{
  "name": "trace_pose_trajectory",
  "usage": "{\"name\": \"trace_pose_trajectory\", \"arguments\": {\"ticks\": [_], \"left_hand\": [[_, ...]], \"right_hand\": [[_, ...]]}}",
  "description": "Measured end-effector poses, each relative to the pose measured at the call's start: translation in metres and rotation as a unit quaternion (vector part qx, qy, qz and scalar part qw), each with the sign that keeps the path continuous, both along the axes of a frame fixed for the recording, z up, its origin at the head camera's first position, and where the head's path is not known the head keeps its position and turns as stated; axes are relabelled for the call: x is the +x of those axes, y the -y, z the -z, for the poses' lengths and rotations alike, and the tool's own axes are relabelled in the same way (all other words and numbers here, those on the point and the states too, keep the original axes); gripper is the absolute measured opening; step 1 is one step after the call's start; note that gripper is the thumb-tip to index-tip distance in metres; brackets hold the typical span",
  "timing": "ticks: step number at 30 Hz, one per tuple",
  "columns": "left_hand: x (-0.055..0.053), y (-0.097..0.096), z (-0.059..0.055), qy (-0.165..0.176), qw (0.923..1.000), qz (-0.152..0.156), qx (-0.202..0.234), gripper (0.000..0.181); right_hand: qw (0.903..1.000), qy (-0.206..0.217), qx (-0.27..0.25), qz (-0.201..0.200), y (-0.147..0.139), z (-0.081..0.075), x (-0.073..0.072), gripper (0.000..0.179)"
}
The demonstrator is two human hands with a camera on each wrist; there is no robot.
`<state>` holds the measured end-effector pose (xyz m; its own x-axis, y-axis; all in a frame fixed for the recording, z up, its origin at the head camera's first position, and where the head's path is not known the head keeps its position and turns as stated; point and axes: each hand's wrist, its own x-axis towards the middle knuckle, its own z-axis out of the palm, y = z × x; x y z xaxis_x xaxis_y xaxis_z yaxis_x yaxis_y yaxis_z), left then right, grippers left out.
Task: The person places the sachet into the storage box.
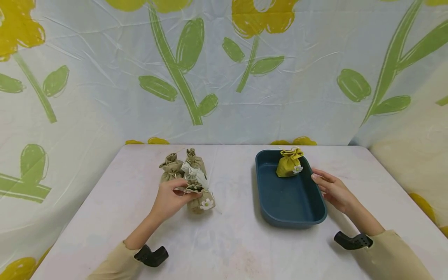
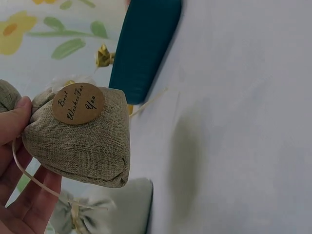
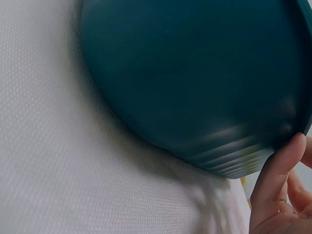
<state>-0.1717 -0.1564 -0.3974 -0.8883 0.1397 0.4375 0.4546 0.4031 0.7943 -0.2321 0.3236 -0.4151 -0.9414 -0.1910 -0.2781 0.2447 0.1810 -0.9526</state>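
Observation:
My left hand (image 1: 171, 199) pinches a tan drawstring pouch (image 1: 197, 206) by its gathered neck. The pouch carries a white flower, and in the left wrist view a round brown tag (image 2: 78, 103) reads "Best Wishes For You". That view shows the pouch raised, with a shadow on the tabletop below. Close behind it stand a white pouch (image 1: 197, 174) and two more tan pouches, one at the left (image 1: 171, 166) and one farther back (image 1: 196, 160). My right hand (image 1: 334, 190) touches the right side of a dark blue bin (image 1: 292, 224) near its rim, fingers loosely bent.
Inside the bin, in its far right corner, sits a yellow pouch (image 1: 287, 166) with a white flower. A pale cloth (image 1: 238, 252) covers the table. Behind the table hangs a flower-printed sheet (image 1: 297, 85).

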Motion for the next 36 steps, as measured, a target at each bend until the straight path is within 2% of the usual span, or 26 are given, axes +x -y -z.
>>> {"name": "trace_pose_trajectory", "arguments": {"ticks": [7, 16, 24, 36], "left_hand": [[-0.007, -0.019, -0.009, 0.002, 1.0000, 0.003, -0.003, 0.017], [-0.021, -0.047, -0.019, 0.012, 0.9998, -0.004, 0.018, 0.021], [-0.032, -0.073, -0.024, 0.010, 0.9990, 0.025, 0.035, 0.017], [-0.046, -0.110, -0.033, 0.041, 0.9977, 0.040, 0.037, 0.020]], "right_hand": [[0.9999, -0.003, 0.013, -0.005, 0.002, -0.003, -0.002, 0.065], [1.0000, 0.000, 0.009, -0.003, 0.006, -0.007, -0.005, 0.073], [0.9999, -0.002, 0.012, -0.009, 0.003, -0.004, -0.005, 0.070], [0.9999, 0.006, 0.004, -0.006, 0.002, -0.002, 0.001, 0.067]]}}
